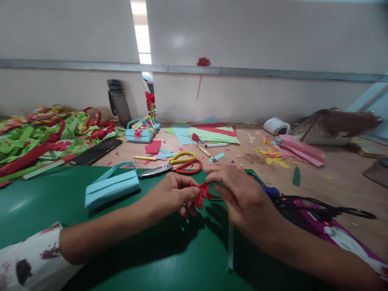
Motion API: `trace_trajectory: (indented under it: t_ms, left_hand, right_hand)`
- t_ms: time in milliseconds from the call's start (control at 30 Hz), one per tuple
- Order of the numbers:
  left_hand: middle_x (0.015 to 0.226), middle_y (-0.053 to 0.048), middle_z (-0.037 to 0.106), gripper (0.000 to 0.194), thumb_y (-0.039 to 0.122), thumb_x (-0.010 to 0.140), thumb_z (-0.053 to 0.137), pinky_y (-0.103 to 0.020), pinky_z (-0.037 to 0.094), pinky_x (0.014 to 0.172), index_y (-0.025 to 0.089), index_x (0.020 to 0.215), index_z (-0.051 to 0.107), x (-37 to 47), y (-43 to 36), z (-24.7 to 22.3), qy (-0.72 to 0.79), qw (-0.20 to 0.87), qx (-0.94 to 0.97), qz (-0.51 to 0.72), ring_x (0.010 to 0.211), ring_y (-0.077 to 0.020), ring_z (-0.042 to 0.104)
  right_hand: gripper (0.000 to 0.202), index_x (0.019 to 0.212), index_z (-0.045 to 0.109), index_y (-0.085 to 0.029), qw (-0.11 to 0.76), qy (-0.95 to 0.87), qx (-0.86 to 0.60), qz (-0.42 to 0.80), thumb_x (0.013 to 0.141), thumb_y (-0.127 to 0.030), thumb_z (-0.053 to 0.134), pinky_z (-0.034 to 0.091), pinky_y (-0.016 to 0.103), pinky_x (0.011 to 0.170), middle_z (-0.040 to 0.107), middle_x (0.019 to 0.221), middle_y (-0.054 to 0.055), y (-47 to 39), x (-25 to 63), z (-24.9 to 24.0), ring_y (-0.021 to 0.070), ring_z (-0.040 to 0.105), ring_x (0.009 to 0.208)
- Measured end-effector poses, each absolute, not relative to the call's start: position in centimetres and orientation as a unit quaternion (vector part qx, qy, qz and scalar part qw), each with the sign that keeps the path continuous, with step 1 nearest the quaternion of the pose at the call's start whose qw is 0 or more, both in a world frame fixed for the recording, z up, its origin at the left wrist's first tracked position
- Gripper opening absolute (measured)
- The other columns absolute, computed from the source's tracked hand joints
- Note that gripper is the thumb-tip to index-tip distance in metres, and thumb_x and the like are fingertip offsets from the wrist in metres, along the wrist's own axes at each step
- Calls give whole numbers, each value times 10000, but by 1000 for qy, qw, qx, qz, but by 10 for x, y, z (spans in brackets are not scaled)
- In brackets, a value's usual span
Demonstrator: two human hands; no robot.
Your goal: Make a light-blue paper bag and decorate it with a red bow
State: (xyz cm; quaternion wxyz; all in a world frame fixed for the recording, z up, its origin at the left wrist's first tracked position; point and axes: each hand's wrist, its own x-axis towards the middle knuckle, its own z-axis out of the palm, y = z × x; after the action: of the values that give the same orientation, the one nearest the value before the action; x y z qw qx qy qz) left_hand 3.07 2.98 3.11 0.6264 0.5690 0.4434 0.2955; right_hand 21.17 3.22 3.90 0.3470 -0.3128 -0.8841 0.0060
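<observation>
My left hand (178, 194) pinches a small red paper flower (200, 195) between thumb and fingers, above the green mat (145, 250). Close on the other side, my right hand (242, 192) is closed around a thin, dark, two-pronged tool (216, 198), whose prongs reach the flower's petals. Most of that tool is hidden by the fingers. Left of the hands lies a folded light-blue paper bag (112, 189) with a paper handle. Scissors (176, 165) with yellow and orange handles rest just behind my left hand. Below my right hand is a clear glue stick (230, 248).
Paper strips (66, 133) and a phone (96, 152) lie left; a bottle (119, 103) stands behind. A finished blue bag (138, 134), coloured sheets (209, 131), a pen (217, 145) and a brush (205, 152) sit farther back. At right are a magenta power strip (336, 230) and cord.
</observation>
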Motion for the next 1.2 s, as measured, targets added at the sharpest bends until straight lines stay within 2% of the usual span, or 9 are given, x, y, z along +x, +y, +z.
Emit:
trace_trajectory:
  t_ms: [100, 200, 300, 367, 533, 767, 933, 1200]
  left_hand:
    - [664, -18, 643, 177, 295, 746, 593, -186, 429, 455, 129, 684, 588, 30, 30, 29, 437, 664, 533, 289, 511, -97, 574]
    - [662, -24, 652, 160, 277, 747, 587, -189, 443, 460, 129, 688, 602, 29, 30, 28, 431, 680, 525, 276, 508, -98, 578]
    - [664, -25, 660, 155, 272, 739, 590, -182, 439, 465, 129, 688, 622, 29, 29, 29, 435, 672, 537, 265, 512, -95, 582]
    - [666, -24, 664, 161, 280, 729, 596, -183, 439, 474, 130, 679, 625, 29, 28, 30, 439, 666, 545, 258, 518, -95, 583]
    - [644, -21, 648, 202, 306, 736, 578, -190, 419, 492, 124, 659, 618, 30, 25, 31, 443, 636, 583, 243, 513, -88, 557]
    - [570, 4, 569, 219, 302, 764, 551, -200, 364, 504, 117, 668, 620, 32, 24, 28, 457, 571, 634, 252, 525, -94, 498]
    - [544, 15, 552, 213, 258, 775, 535, -192, 304, 463, 118, 636, 615, 36, 20, 32, 473, 518, 659, 272, 494, -80, 446]
    - [561, 6, 567, 218, 261, 782, 542, -199, 322, 485, 110, 665, 647, 39, 17, 28, 476, 473, 677, 301, 520, -88, 449]
  right_hand:
    - [165, 918, 569, -180, 353, -839, -392, 131, 860, -95, 441, 444, 330, 792, 661, 962, 60, 33, 213, 48, 191, 601, 901]
    - [123, 859, 575, -188, 306, -796, -438, 284, 879, -206, 455, 449, 313, 708, 659, 857, 33, 36, 212, 50, 182, 601, 781]
    - [191, 798, 583, -175, 253, -750, -434, 430, 884, -295, 462, 439, 287, 617, 652, 740, 23, 38, 209, 48, 162, 585, 668]
    - [217, 762, 596, -163, 238, -733, -431, 469, 875, -302, 473, 427, 280, 602, 654, 707, 27, 38, 208, 46, 154, 578, 642]
    - [156, 719, 604, -162, 222, -722, -456, 471, 816, -249, 519, 401, 263, 568, 652, 665, 20, 37, 206, 43, 144, 568, 612]
    - [111, 684, 605, -159, 233, -732, -464, 441, 752, -127, 524, 328, 210, 496, 575, 604, -36, 35, 203, 45, 83, 459, 535]
    - [126, 692, 616, -148, 234, -728, -459, 451, 759, -118, 514, 340, 208, 510, 590, 630, -27, 33, 203, 46, 84, 481, 556]
    - [118, 689, 596, -143, 252, -736, -449, 440, 755, -121, 501, 368, 234, 555, 592, 646, -11, 34, 203, 42, 108, 505, 596]
